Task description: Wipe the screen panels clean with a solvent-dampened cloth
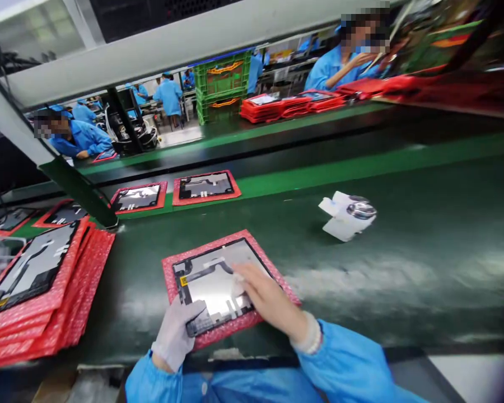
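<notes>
A tablet screen panel [212, 280], grey-backed with a black frame and a small yellow label, lies on a red bubble-wrap pouch [283, 288] in front of me. My left hand [174, 333], in a whitish glove, grips the panel's near left corner, thumb on top. Over the panel's right half is my right hand [266, 294], with a white band at the wrist. Its fingers reach forward close together, touching or just above the surface. Something small and white shows at the fingertips, too blurred to name.
Left stands a stack of red pouches [73, 305] topped by another panel [33, 266]. More panels on pouches lie along the green bench's [277, 224] far side. A white item with a shiny round part [348, 215] sits right. Co-workers and green crates [222, 84] are beyond.
</notes>
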